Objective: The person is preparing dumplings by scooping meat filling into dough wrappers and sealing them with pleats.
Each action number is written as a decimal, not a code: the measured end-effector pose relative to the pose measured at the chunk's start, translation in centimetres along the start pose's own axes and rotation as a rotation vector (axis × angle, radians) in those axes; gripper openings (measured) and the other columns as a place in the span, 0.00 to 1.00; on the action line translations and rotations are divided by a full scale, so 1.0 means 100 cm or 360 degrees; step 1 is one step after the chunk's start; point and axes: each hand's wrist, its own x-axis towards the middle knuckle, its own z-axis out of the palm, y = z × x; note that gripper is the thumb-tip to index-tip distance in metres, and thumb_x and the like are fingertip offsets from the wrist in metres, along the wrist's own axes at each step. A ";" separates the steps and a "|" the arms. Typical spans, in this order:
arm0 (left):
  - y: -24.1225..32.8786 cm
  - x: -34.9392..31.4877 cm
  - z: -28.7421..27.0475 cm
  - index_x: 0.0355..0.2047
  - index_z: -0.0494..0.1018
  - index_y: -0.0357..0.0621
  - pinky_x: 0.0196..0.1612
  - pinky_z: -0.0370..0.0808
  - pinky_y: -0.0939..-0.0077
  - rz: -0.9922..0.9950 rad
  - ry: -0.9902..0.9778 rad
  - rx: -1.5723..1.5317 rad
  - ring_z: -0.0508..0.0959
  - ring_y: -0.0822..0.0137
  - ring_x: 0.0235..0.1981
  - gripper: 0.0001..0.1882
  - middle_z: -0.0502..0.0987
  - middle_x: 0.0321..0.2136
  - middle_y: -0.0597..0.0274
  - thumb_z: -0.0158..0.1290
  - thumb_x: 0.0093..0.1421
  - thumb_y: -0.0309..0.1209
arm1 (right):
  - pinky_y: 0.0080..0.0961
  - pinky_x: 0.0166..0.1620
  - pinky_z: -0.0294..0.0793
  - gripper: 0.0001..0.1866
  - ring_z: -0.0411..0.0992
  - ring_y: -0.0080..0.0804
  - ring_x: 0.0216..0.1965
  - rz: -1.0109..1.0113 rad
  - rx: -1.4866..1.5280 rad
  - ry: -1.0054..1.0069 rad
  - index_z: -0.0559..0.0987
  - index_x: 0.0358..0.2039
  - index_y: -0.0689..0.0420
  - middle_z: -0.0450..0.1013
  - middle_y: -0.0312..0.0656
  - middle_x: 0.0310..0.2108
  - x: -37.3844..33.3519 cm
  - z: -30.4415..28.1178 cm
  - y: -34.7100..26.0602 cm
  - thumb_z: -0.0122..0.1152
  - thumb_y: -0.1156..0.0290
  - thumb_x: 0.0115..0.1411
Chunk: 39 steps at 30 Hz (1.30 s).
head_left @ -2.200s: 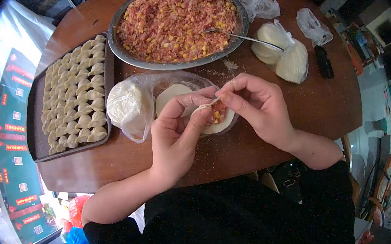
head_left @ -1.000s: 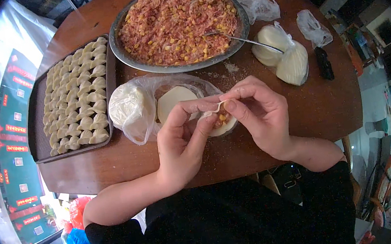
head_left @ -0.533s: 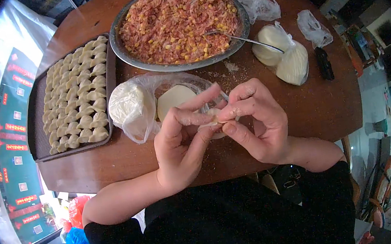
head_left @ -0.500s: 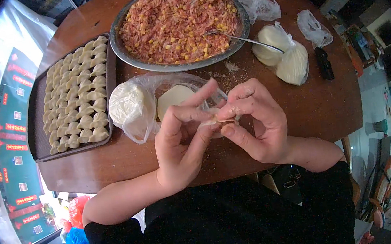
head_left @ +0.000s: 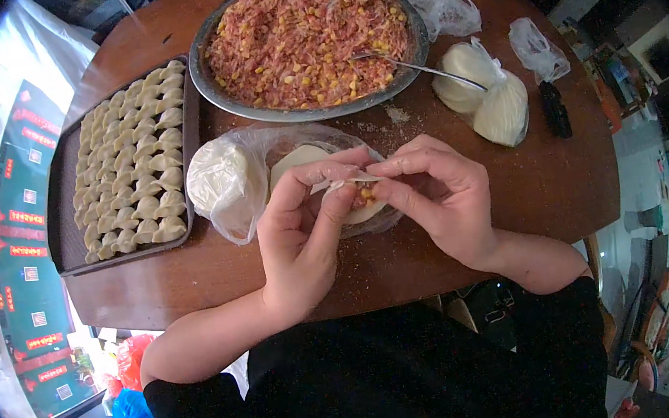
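Observation:
Over the table, both hands hold a round dumpling wrapper (head_left: 367,210) with meat and corn filling showing inside it. My left hand (head_left: 299,232) pinches its left side between thumb and fingers. My right hand (head_left: 444,200) pinches the right side, and the wrapper's far edge is drawn up between the two sets of fingertips. Just beyond, a loose wrapper (head_left: 295,164) lies on a clear plastic bag, partly covered by my left hand. A bagged stack of wrappers (head_left: 219,180) stands to its left.
A large metal basin (head_left: 208,99) heaped with filling holds a spoon (head_left: 443,73). At left is a dark tray (head_left: 69,233) with rows of dumplings. Bagged wrappers (head_left: 498,109), crumpled plastic bags (head_left: 539,50) and a black object (head_left: 554,109) lie at right.
The pinched dumpling wrapper has turned so that its filling now faces me. My left index finger, raised before, has come down onto the wrapper's edge.

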 end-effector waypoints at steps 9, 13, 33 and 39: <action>-0.003 -0.005 0.010 0.47 0.67 0.33 0.55 0.75 0.72 0.0032 0.0005 0.0099 0.74 0.64 0.54 0.09 0.71 0.55 0.45 0.44 0.67 0.16 | 0.21 0.41 0.73 0.06 0.73 0.26 0.38 -0.0047 0.0121 0.0177 0.83 0.37 0.60 0.75 0.41 0.36 -0.003 0.003 -0.004 0.66 0.79 0.58; -0.003 -0.008 0.012 0.42 0.67 0.32 0.56 0.75 0.69 0.0122 0.0016 -0.0127 0.72 0.59 0.58 0.06 0.69 0.57 0.39 0.45 0.66 0.14 | 0.22 0.41 0.71 0.08 0.71 0.28 0.37 -0.0229 -0.0085 0.0096 0.83 0.39 0.58 0.73 0.39 0.35 -0.007 0.003 -0.010 0.66 0.77 0.58; -0.003 0.000 0.000 0.49 0.69 0.32 0.58 0.72 0.69 0.0267 -0.0097 0.0044 0.71 0.59 0.59 0.13 0.64 0.63 0.38 0.48 0.64 0.13 | 0.30 0.44 0.71 0.11 0.71 0.36 0.41 -0.0283 -0.0008 0.0064 0.79 0.40 0.58 0.72 0.44 0.39 -0.004 0.007 -0.014 0.67 0.73 0.56; 0.000 -0.001 0.001 0.47 0.69 0.32 0.57 0.72 0.72 0.0200 0.0018 0.0168 0.74 0.64 0.55 0.10 0.70 0.58 0.43 0.47 0.66 0.16 | 0.24 0.41 0.73 0.06 0.73 0.29 0.37 -0.0112 -0.0037 0.0065 0.79 0.37 0.62 0.74 0.42 0.36 -0.003 0.003 -0.005 0.63 0.78 0.59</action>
